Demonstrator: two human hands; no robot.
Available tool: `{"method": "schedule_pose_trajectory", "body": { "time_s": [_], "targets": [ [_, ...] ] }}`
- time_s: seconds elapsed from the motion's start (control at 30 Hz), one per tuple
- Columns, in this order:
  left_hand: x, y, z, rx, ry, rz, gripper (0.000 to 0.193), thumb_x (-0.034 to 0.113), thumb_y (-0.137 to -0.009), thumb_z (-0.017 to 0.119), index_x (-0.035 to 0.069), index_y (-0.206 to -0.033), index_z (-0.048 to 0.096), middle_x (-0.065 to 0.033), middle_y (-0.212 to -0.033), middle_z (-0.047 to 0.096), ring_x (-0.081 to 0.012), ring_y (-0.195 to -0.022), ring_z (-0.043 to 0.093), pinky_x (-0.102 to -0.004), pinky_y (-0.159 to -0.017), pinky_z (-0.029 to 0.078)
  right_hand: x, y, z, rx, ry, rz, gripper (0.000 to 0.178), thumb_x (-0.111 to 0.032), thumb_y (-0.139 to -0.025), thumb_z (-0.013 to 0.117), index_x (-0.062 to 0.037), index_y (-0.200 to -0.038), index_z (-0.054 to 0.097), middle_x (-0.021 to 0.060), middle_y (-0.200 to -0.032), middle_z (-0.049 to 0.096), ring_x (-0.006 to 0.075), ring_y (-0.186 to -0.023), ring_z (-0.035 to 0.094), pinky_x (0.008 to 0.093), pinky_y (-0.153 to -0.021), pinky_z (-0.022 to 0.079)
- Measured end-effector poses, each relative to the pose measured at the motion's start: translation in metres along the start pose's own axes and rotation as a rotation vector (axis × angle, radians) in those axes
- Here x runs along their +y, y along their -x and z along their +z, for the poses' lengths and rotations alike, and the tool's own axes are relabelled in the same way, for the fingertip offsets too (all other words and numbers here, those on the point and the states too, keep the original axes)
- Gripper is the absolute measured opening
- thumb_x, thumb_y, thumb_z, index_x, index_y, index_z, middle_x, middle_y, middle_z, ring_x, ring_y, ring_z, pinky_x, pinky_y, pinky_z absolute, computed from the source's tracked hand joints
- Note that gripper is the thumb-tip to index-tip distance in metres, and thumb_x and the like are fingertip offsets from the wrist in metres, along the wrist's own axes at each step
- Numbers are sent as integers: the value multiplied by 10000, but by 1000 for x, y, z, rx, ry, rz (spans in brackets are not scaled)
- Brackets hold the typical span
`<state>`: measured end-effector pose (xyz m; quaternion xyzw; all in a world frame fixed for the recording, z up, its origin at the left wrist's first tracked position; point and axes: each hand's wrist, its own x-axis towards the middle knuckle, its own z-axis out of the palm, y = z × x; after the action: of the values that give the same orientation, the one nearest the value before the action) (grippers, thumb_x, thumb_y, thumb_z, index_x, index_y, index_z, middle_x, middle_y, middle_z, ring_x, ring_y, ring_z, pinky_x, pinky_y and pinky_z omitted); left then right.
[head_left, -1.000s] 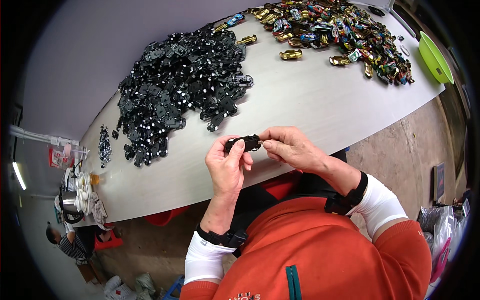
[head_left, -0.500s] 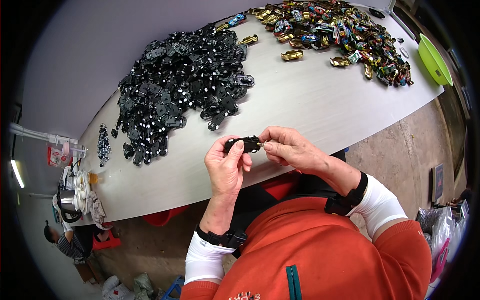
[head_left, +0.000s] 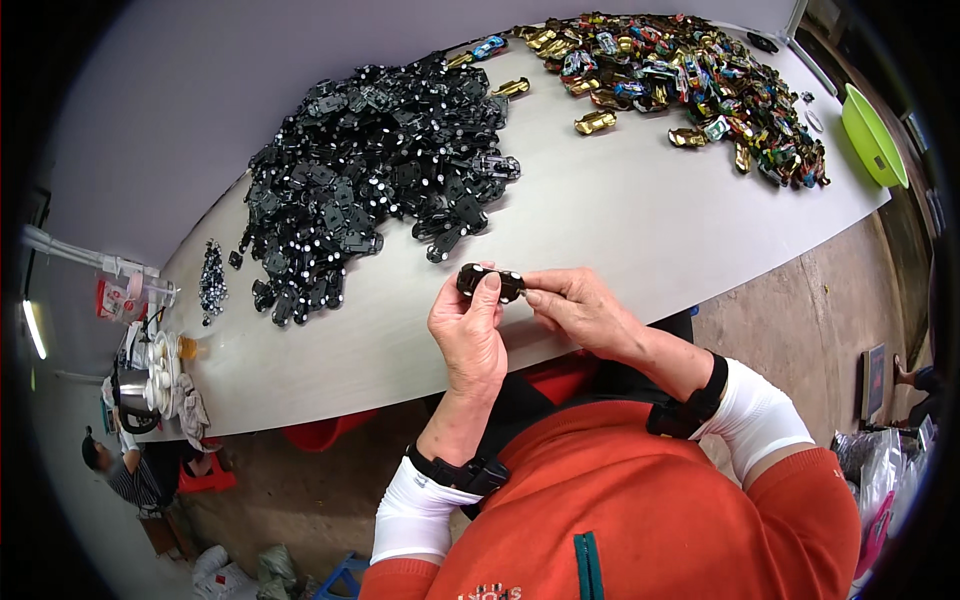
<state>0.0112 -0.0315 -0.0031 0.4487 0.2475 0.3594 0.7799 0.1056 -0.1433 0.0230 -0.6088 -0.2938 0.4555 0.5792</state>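
Note:
My left hand [head_left: 468,338] pinches a black toy car chassis [head_left: 509,287] with white wheels, thumb across its top, just above the table's near edge. My right hand [head_left: 588,310] is closed at the chassis's right end. Its thumb and forefinger pinch together there, on something too small or hidden to make out. Beyond my hands lies a large heap of black toy car chassis [head_left: 350,180] with small white wheels. Farther right is a heap of gold and coloured toy car bodies [head_left: 690,80], with single gold bodies [head_left: 595,122] in front of it.
The pale table [head_left: 600,200] runs along a wall. A green basin [head_left: 868,135] stands at its right end. Small wheel parts [head_left: 212,285] lie at the left, beyond a kettle [head_left: 135,395]. Another person [head_left: 125,475] sits at far left. Plastic bags [head_left: 870,475] lie at lower right.
Both hands and the chassis have shifted slightly right in the picture, as the view itself moved a little. My right fingers sit closer against the chassis end, where a small metallic bit showed before.

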Motion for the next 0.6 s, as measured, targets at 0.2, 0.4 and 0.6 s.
{"method": "schedule_pose_trajectory", "body": {
  "time_s": [0.2,0.4,0.6],
  "targets": [
    [11,1,-13,-280,109,-170,156,151,-881,564,21,-965,543,-37,-810,570,-104,-656,548,-188,-535,425,0,5,-31,-194,-93,-21,307,-180,-915,455,10,-1154,423,-37,-594,387,42,-524,335,206,-460,288],
    [25,6,-25,-556,-239,-428,132,96,-891,523,19,-985,574,-21,-773,585,-52,-592,484,-159,-476,360,-12,4,-31,-344,-67,-42,279,-217,-915,473,11,-1075,459,-30,-611,409,39,-531,345,208,-465,291],
    [20,5,-23,-637,-311,-415,132,85,-885,521,12,-972,589,9,-731,573,-31,-577,455,-156,-497,357,2,5,-31,-371,-187,-17,214,-204,-923,475,8,-953,461,-26,-612,401,43,-522,343,201,-438,280]
  ]
}}
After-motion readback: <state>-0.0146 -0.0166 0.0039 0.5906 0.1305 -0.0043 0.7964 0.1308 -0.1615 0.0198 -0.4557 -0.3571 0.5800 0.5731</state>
